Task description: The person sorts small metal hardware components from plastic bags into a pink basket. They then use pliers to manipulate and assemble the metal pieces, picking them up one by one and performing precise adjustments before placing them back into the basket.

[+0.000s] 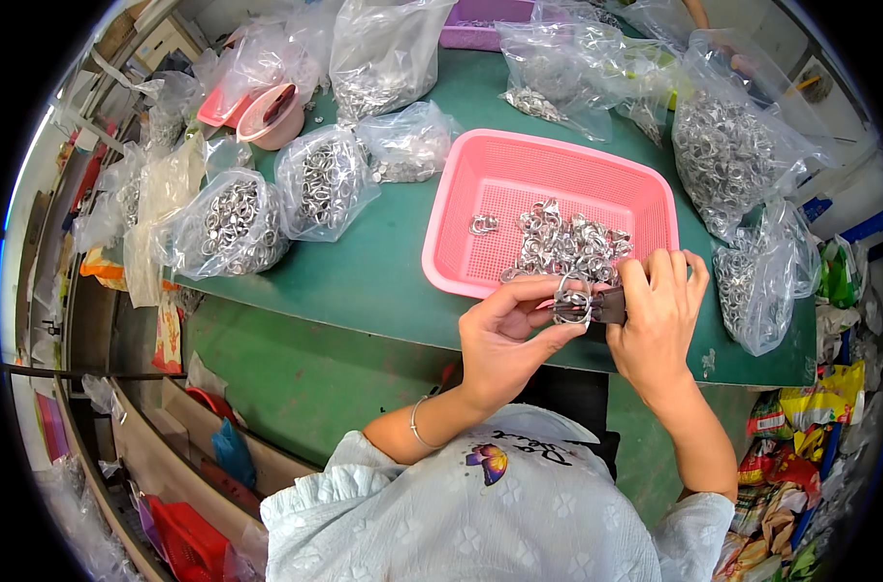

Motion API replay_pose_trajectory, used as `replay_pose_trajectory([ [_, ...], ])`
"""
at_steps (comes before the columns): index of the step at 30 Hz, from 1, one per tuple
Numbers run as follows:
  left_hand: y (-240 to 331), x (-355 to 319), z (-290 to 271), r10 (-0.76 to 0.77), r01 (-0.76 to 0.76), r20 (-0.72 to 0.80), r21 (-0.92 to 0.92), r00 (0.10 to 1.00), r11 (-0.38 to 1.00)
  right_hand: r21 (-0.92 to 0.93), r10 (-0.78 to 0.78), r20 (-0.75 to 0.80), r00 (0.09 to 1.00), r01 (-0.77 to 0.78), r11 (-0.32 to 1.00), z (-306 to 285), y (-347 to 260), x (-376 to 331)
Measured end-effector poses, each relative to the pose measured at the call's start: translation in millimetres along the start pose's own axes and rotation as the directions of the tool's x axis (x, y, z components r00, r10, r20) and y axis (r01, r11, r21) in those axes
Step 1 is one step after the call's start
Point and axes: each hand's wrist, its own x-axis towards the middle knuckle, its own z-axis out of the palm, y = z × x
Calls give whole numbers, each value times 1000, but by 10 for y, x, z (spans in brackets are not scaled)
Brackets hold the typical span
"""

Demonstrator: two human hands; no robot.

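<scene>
We cannot make out the exact shape of the small metal ring part (572, 299) pinched between the two hands; it is partly covered by fingers and blurs against the heap behind it. The dark tool (611, 306) beside it is mostly hidden under the right hand (658, 315), so we cannot tell its kind. The left hand (504, 335) comes up from the lower edge with the wrist bent, thumb and forefinger closed on the ring part. The right hand is curled, fingers folded over the tool and gripping it. Both hands meet at the near rim of the pink basket (480, 199), above the edge of the green table (383, 272). A heap of metal parts (567, 242) lies in the basket. Clear bags of rings (233, 223) stand to the left.
</scene>
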Motion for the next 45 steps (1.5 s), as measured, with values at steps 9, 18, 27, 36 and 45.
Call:
replay_pose_trajectory([
  [9,-31,-5,-58,-1,1,22,-2,1000,1000,247,5,70,998,-22,969,124,2,-119],
  [18,-27,58,-78,-5,4,13,54,1000,999,213,-5,13,1000,2,977,261,28,-99],
  [27,6,98,-7,-42,38,-61,-66,997,997,167,-29,-45,999,36,985,324,63,-24],
  [36,116,325,-312,115,-106,-235,51,965,993,-5,90,69,994,-89,996,136,309,-101],
  [45,187,254,-238,-55,43,-148,-83,987,996,-294,639,297,710,-569,768,264,1374,-288],
])
